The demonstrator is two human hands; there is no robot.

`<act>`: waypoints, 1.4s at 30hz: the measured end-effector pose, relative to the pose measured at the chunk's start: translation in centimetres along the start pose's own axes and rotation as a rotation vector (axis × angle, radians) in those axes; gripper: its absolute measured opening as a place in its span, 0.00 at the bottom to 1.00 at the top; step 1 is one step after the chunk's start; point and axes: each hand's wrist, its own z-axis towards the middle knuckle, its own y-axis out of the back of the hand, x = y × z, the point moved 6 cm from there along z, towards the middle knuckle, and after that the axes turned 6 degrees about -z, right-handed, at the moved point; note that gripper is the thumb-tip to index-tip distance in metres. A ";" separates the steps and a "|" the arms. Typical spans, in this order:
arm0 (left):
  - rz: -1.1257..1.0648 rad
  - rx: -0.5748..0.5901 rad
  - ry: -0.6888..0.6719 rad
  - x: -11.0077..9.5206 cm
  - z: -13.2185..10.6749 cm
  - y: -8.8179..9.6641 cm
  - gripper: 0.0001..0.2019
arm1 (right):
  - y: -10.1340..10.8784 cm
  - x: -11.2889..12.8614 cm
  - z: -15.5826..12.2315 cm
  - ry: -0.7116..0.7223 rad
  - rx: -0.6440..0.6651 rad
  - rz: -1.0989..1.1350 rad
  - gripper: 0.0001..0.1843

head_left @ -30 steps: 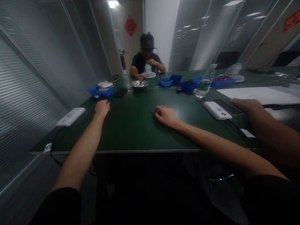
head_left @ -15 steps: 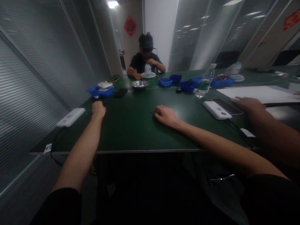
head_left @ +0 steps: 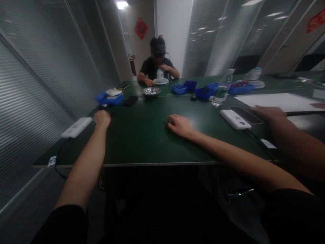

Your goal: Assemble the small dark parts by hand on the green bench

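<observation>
My left hand (head_left: 102,118) is closed, its back toward me, on the far left part of the green table (head_left: 137,142). Whatever its fingers hold is hidden from view. Just beyond it is a blue tray (head_left: 109,99) with white tissue on top, and to its left lies a white power bank (head_left: 77,127). My right hand (head_left: 179,125) rests on the middle of the table with bent fingers closed. A thin dark stick-like piece (head_left: 165,121) pokes out to the left of these fingers; its kind is too small to tell.
Beyond my hands are a dark phone (head_left: 131,100), a metal bowl (head_left: 151,92) and blue bins (head_left: 179,89). A water bottle (head_left: 221,90) and another white power bank (head_left: 235,119) stand right. A co-worker's hand (head_left: 270,113) touches white board (head_left: 276,101); another person (head_left: 158,62) sits opposite.
My left hand has shifted a little to the left, toward the white power bank. My right hand stays where it was.
</observation>
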 end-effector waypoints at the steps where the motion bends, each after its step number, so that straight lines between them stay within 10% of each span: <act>1: 0.022 -0.015 0.020 0.1 0.1 0.0 0.09 | 0.0 0.0 0.0 -0.002 -0.003 -0.002 0.15; 42: -0.133 -0.143 -0.076 0.2 1.6 -2.1 0.11 | 0.3 0.2 0.0 0.011 0.004 0.008 0.15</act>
